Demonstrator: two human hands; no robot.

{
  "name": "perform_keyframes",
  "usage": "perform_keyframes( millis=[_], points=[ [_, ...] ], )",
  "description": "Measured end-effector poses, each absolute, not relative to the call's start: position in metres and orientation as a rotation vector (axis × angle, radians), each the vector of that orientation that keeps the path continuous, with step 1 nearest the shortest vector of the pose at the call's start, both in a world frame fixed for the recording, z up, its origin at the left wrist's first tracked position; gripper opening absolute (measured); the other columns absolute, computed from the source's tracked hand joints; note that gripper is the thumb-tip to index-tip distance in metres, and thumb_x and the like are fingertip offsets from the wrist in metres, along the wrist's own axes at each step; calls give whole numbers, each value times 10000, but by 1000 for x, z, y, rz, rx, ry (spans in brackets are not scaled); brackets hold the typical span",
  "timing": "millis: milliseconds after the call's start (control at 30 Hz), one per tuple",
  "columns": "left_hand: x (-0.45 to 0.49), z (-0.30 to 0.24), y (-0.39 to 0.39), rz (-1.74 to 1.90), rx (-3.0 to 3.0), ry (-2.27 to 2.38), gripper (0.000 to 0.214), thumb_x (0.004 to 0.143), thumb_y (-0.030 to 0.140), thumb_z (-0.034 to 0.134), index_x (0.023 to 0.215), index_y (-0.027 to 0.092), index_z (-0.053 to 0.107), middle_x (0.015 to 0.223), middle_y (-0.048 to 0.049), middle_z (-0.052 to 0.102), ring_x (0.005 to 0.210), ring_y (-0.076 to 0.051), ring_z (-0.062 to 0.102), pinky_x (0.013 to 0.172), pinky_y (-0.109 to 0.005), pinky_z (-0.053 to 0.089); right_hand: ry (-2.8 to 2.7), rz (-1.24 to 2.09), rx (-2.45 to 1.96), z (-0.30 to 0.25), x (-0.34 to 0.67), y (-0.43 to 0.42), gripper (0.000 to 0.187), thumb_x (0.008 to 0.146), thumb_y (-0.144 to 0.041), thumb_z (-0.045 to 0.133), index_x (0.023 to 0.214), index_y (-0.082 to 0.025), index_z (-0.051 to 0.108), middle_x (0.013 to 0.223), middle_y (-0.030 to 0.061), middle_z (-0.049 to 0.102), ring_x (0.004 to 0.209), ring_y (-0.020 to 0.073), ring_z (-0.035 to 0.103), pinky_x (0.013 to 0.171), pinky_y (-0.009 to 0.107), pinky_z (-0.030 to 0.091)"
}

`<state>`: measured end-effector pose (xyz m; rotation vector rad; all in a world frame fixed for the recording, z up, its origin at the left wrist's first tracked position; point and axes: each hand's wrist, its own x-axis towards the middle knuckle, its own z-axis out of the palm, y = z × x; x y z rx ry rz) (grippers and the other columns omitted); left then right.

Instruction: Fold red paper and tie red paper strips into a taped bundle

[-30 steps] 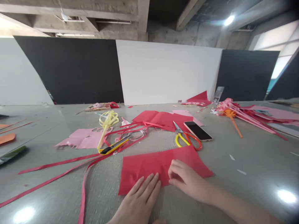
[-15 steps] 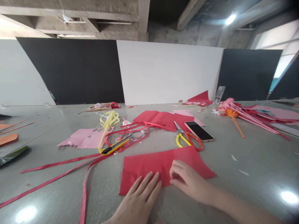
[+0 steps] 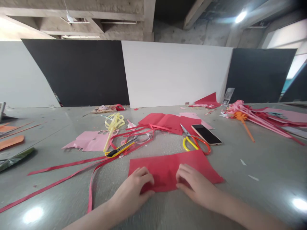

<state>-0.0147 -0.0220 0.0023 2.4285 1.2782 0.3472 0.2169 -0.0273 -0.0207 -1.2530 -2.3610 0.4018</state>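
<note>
A sheet of red paper [image 3: 165,169] lies in front of me on the grey table. At its near left part, my left hand [image 3: 135,188] is curled, thumb below the edge and fingers over the paper. My right hand [image 3: 195,183] grips the near edge further right in the same way, its fingertips partly hidden. Scissors [image 3: 195,142] with yellow and orange handles lie partly open just beyond the sheet, touching its far edge or nearly so.
A phone [image 3: 206,134] lies beside the scissors. Behind are more red sheets [image 3: 165,121]. To the left are a yellow utility knife [image 3: 121,149], a yellow ribbon flower [image 3: 114,123], punched pink paper [image 3: 90,140] and long red strips [image 3: 52,191]. Pink strips [image 3: 259,121] and an orange flower [image 3: 241,116] lie right.
My left hand has gone from lying flat on the red paper to curling its fingers at the near edge. The right hand stays at the edge. The view has shifted slightly.
</note>
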Motion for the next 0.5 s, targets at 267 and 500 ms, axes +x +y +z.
perform_keyframes(
  millis=[267, 500],
  points=[
    [-22, 13, -14, 221, 2248, 1280, 123, 733, 195, 513, 726, 195, 637, 733, 37, 596, 696, -107, 540, 661, -183, 382, -2327, 267, -1359, -21, 202, -35, 105, 783, -195, 561, 723, -191, 475, 762, -11, 506, 708, 150, 465, 654, 291, 363],
    [-19, 11, -16, 201, 2313, 1395, 128, 724, 192, 498, 708, 198, 625, 723, 24, 599, 701, -126, 538, 647, -199, 379, -2276, 252, -1377, -23, 192, -35, 141, 767, -145, 579, 678, -180, 474, 736, -17, 508, 687, 142, 460, 650, 288, 349]
  ],
)
